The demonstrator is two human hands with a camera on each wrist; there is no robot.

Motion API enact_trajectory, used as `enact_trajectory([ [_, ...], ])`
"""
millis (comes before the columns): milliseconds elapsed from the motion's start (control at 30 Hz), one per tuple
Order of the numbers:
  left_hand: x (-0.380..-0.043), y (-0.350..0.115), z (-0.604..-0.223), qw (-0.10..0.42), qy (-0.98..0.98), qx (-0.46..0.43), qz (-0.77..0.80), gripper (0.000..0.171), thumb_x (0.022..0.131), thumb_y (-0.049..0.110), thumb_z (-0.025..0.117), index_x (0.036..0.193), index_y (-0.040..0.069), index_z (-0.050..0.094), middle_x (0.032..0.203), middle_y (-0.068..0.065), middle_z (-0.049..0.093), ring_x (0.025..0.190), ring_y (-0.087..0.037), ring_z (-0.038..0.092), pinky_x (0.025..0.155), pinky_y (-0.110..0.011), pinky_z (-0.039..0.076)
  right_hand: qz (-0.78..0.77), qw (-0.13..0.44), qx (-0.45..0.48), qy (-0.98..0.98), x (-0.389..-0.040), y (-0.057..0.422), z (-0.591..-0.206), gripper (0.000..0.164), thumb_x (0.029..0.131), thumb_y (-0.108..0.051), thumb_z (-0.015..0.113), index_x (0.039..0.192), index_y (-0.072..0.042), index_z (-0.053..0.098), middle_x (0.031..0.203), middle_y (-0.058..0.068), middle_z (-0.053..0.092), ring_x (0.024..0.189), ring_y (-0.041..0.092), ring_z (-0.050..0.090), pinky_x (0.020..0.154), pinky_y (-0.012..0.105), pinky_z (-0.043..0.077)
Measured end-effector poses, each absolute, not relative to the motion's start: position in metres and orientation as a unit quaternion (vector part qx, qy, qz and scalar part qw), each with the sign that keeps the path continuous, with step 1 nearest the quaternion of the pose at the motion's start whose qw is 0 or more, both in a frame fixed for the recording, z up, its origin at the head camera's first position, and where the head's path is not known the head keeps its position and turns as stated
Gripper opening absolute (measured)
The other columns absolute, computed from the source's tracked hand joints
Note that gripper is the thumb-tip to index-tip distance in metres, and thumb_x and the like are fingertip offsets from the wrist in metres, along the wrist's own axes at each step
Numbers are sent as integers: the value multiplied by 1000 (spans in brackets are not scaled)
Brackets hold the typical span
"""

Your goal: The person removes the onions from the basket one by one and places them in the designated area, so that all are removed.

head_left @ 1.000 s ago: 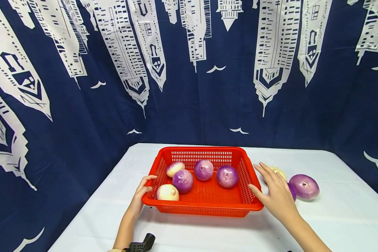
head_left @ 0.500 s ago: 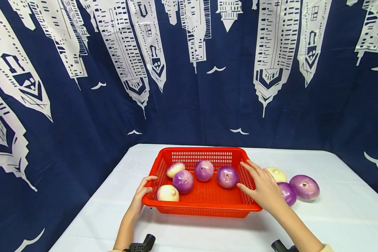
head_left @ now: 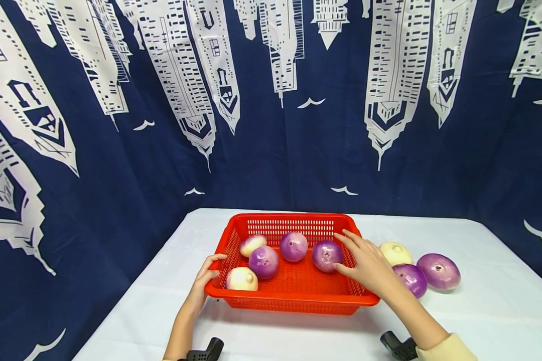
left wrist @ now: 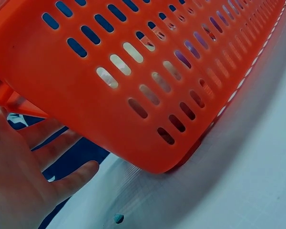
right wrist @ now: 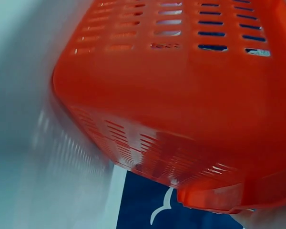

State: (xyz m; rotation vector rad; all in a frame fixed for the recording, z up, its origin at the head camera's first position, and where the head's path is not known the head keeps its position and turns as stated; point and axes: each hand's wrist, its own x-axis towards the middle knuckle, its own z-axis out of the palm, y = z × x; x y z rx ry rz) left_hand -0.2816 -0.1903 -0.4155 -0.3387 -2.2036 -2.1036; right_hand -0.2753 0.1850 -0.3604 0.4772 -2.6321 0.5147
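A red slotted plastic basket [head_left: 307,303] stands on the white table, holding several glossy purple-and-cream onions. At its left end my left hand [head_left: 197,288] grips the rim, with digits over the edge; the left wrist view shows other fingers [left wrist: 62,143] beneath the rim. Across the right rim reaches my right hand [head_left: 366,260], fingers spread. Its fingertips are beside the rightmost onion [head_left: 327,256] in the basket; whether they touch it I cannot tell. In the right wrist view, the basket [right wrist: 171,90] hides most of that hand [right wrist: 269,217].
To the right of the basket lie a cream onion [head_left: 395,253], a purple onion [head_left: 410,280] and a larger purple onion [head_left: 439,272], close together. A dark blue curtain [head_left: 289,160] with white buildings hangs behind the white table [head_left: 488,321].
My right hand has moved left, from outside the basket's right rim to over its inside, uncovering the onions on the table. My left hand stays at the left rim.
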Motion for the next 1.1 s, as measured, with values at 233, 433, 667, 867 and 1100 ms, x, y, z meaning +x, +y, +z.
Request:
enact_trajectory([
  [233, -281, -191, -417, 36, -717, -110, -688, 48, 78, 8, 34, 124, 2, 41, 130, -18, 37, 112, -28, 40, 86, -30, 41, 153, 200, 205, -946, -285, 184, -362, 67, 68, -29, 74, 128, -11, 50, 134, 18, 45, 115, 42, 47, 95, 59, 34],
  [433, -281, -191, -414, 42, -712, -118, -691, 47, 78, 8, 34, 124, 1, 40, 127, -17, 38, 110, -26, 41, 86, -29, 40, 137, 179, 223, -948, -295, 182, -359, 65, 68, -27, 75, 127, -12, 51, 134, 18, 44, 120, 40, 44, 93, 58, 37],
  [667, -279, -189, -413, 38, -707, -117, -697, 47, 79, 7, 34, 124, 0, 40, 126, -18, 38, 110, -26, 42, 85, -28, 41, 106, 141, 244, -954, -301, 178, -358, 66, 68, -26, 75, 127, -10, 51, 132, 19, 46, 119, 41, 44, 84, 56, 44],
  [867, -280, -190, -412, 40, -707, -117, -696, 46, 79, 8, 34, 125, 1, 39, 129, -19, 38, 109, -25, 41, 85, -28, 41, 72, 113, 264, -955, -309, 171, -356, 65, 68, -24, 75, 126, -11, 51, 132, 19, 46, 117, 42, 44, 80, 56, 46],
  [1100, -280, -189, -413, 37, -706, -119, -697, 47, 78, 8, 34, 124, 0, 40, 128, -18, 37, 110, -27, 41, 86, -28, 41, 55, 62, 253, -964, -316, 165, -358, 66, 67, -23, 75, 127, -11, 50, 134, 16, 44, 119, 40, 42, 77, 59, 45],
])
